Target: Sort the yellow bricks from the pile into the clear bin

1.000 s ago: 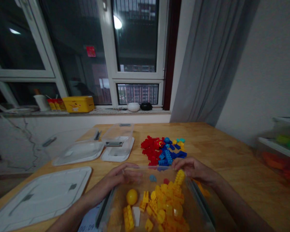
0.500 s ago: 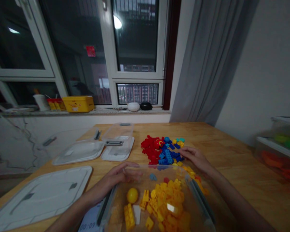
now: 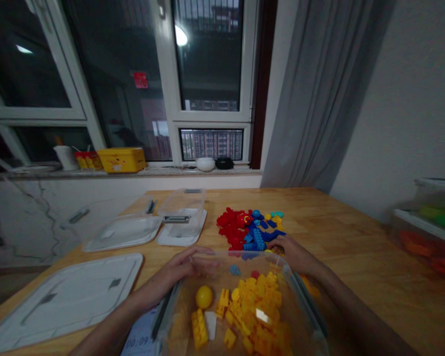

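Note:
A clear plastic bin [image 3: 296, 291] sits at the near table edge, holding many yellow bricks [image 3: 257, 309] and a yellow ball [image 3: 203, 296]. My left hand [image 3: 181, 269] rests on the bin's far left rim with fingers curled over it. My right hand [image 3: 292, 252] lies just past the bin's far right corner, fingers curled down on small bricks at the edge of the pile; what they hold is hidden. Beyond it lies a heap of red bricks [image 3: 232, 227] and blue bricks [image 3: 261, 237].
An empty small clear box [image 3: 181, 210] stands on a white lid, beside another lid [image 3: 124, 232]. A large lid [image 3: 66, 296] lies at the left. A timer [image 3: 143, 338] shows by the bin. Storage bins [image 3: 430, 232] stand at the right.
My right hand left the bin's rim, reached out to the brick pile, then drew back a little toward the bin's corner. The left hand stayed on the rim.

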{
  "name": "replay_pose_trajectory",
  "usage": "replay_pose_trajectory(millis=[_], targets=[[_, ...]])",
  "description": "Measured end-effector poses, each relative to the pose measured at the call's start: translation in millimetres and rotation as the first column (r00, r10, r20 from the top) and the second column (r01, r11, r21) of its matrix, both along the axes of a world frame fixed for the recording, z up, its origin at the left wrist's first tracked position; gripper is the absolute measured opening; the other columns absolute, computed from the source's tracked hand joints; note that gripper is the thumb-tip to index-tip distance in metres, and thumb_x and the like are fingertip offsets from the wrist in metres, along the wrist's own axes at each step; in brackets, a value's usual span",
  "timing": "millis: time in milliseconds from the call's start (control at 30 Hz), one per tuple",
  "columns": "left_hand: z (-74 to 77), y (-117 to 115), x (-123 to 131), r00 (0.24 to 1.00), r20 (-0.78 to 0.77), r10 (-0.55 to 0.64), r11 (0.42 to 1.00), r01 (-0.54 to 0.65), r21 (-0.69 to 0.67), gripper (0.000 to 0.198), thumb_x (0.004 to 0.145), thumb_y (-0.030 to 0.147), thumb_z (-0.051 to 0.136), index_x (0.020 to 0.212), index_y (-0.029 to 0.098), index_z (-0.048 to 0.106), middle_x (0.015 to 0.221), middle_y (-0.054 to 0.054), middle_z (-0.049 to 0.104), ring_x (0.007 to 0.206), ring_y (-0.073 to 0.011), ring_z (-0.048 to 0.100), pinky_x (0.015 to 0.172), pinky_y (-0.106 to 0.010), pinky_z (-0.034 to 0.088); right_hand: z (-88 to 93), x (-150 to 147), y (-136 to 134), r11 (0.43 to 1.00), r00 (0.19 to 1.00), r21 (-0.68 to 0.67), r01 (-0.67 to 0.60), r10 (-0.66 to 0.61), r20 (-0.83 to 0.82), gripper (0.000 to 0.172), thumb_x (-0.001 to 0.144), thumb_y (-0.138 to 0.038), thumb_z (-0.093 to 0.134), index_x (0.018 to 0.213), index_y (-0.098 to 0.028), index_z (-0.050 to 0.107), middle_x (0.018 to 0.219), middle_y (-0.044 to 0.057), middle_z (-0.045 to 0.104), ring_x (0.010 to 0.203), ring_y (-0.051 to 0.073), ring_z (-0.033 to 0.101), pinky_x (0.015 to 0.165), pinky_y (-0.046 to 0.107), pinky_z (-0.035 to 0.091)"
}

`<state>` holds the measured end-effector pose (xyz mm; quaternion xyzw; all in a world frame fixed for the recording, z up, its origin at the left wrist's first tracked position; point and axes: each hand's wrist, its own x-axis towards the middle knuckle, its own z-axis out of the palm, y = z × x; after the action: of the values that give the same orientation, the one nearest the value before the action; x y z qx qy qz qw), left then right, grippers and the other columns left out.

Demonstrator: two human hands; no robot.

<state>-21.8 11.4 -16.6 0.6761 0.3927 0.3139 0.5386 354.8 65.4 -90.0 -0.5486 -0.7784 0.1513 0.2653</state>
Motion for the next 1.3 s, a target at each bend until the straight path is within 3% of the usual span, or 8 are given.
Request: replay_pose_trajectory(millis=[200,467,800,1033,1167,1300], targets=[[3.4,-2.7,3.2,0.999,-0.017,0.045,0.999,-0.045,0.009,0.040,0.080,0.027,0.060,0.118,0.023,0.070,0.125,-0.002,0.075,0.125,-0.0328,0.060,0.111,-0.043,0.040,-0.9,-1.7,-0.5,1.000,1.000,0.000,-0.010,0.010,0.021,0.035,0.077,-0.047,0.069,0.094,-0.018,0.080,0.100,0.012,0.073,0.096,0.029,0.063,0.089,0.040,0.049],[-2.6,-0.8,-0.9,0.999,0.032,-0.008,1.000,0.008,-0.007,0.038,0.085,0.026,0.059,0.122,0.023,0.068,0.127,-0.003,0.074,0.123,-0.0314,0.062,0.107,-0.041,0.043,-0.9,-0.4,-2.3,1.000,0.999,0.001,-0.010,0.010,0.030,0.035,0.077,-0.047,0.071,0.093,-0.018,0.081,0.099,0.013,0.073,0.096,0.031,0.063,0.087,0.041,0.049],[-0.5,-0.3,-1.2,0.999,0.029,-0.023,1.000,0.024,-0.018,0.035,0.084,0.025,0.060,0.118,0.024,0.069,0.125,-0.002,0.075,0.123,-0.0311,0.062,0.107,-0.038,0.042,-10.3,5.6,5.1,0.999,0.997,0.043,-0.015,0.018,-0.075,0.034,0.074,-0.043,0.076,0.095,-0.017,0.079,0.100,0.012,0.072,0.096,0.029,0.063,0.088,0.041,0.050],[-7.5,4.1,-5.6,0.999,0.018,-0.033,0.999,0.033,0.007,0.040,0.084,0.025,0.060,0.123,0.024,0.067,0.125,-0.003,0.075,0.124,-0.0317,0.061,0.108,-0.040,0.041,5.8,5.9,4.2,0.996,0.979,0.074,0.042,-0.026,-0.204,0.035,0.077,-0.047,0.073,0.097,-0.019,0.079,0.093,0.007,0.071,0.084,0.023,0.062,0.078,0.035,0.049],[-10.8,6.7,-6.8,0.996,0.053,-0.076,0.997,0.076,-0.012,0.044,0.085,0.022,0.058,0.129,0.024,0.063,0.128,-0.004,0.074,0.124,-0.0319,0.062,0.108,-0.043,0.041,22.3,-0.4,-1.9,0.995,0.880,-0.042,0.095,-0.104,-0.464,0.048,0.073,-0.057,0.076,0.103,-0.019,0.078,0.090,0.006,0.073,0.081,0.022,0.062,0.076,0.036,0.050],[-11.4,6.3,-6.8,0.998,0.043,-0.052,0.999,0.052,-0.002,0.041,0.086,0.024,0.058,0.126,0.023,0.065,0.127,-0.004,0.074,0.124,-0.0318,0.061,0.108,-0.042,0.041,35.0,-9.8,-14.5,0.988,0.626,-0.136,-0.075,-0.060,-0.778,0.048,0.069,-0.055,0.083,0.103,-0.022,0.077,0.107,0.008,0.074,0.099,0.024,0.065,0.092,0.038,0.049]])
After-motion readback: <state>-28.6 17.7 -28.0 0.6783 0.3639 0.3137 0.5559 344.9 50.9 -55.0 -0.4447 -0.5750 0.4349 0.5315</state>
